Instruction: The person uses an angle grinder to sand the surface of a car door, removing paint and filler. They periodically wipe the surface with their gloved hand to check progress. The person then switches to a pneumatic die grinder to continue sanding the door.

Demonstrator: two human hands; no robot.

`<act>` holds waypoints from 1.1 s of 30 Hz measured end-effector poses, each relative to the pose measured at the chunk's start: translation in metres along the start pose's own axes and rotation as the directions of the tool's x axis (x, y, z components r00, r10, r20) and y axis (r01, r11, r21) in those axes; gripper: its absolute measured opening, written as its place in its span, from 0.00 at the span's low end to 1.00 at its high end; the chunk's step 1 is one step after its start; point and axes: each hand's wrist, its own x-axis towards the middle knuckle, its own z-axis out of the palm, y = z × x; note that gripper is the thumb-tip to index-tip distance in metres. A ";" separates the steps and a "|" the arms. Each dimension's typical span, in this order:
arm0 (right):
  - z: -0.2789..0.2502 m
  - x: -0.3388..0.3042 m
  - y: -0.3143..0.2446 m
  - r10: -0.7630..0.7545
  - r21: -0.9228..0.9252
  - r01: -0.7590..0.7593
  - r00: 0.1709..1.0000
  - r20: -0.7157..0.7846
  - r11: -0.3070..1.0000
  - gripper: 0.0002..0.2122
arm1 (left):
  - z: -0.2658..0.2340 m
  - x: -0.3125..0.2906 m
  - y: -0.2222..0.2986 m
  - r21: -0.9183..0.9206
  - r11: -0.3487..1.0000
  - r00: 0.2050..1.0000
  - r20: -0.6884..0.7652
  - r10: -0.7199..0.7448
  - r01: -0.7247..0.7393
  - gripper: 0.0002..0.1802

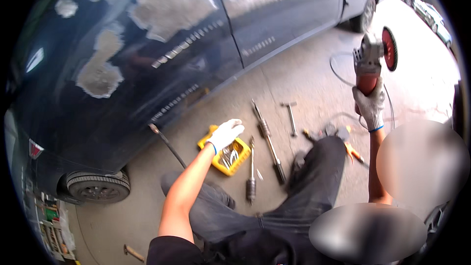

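My right hand (371, 104), in a pale glove with a blue cuff, grips an angle grinder (368, 63) by its red body and holds it up at the right. The grinder's red disc (390, 49) faces right, away from the car. My left hand (226, 135), gloved in white, is held over a yellow tool box (240, 165) with its fingers stretched out and nothing visible in them. Metal pieces (230, 157) lie inside the box, partly hidden by the hand. Ahead stands a dark blue car (181, 76) with bare sanded patches (169, 10) and rows of small tabs on its side.
On the floor lie a long slide hammer (265, 128), a shorter one (251, 189), a T-handled tool (292, 119) and an orange-handled tool (351, 152). A dark rod (171, 148) slants near my left knee. A cable (336, 71) loops beneath the grinder. A hammer (133, 252) lies lower left.
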 end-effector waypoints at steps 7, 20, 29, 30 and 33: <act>0.071 0.022 -0.184 -0.291 0.939 -0.216 0.911 0.292 0.267 0.33 | -0.024 -0.025 0.034 -0.161 0.952 0.953 -0.202 0.226 -0.260 0.23; 0.202 -0.059 -0.257 -0.477 0.750 -0.657 0.636 0.606 0.078 0.34 | -0.008 -0.093 0.110 -0.503 0.777 0.925 -0.188 0.329 -0.379 0.43; 0.205 -0.068 -0.285 0.008 0.728 -0.372 0.893 0.450 0.576 0.30 | -0.006 -0.086 0.104 0.166 0.965 0.776 -0.574 0.261 -0.202 0.38; 0.205 -0.069 -0.286 0.017 0.726 -0.369 0.897 0.442 0.581 0.30 | -0.004 -0.088 0.105 0.171 0.970 0.771 -0.590 0.241 -0.173 0.39; 0.208 -0.063 -0.275 0.064 0.640 -0.376 0.888 0.455 0.670 0.31 | -0.014 -0.089 0.111 0.185 0.926 0.827 -0.418 0.377 -0.329 0.38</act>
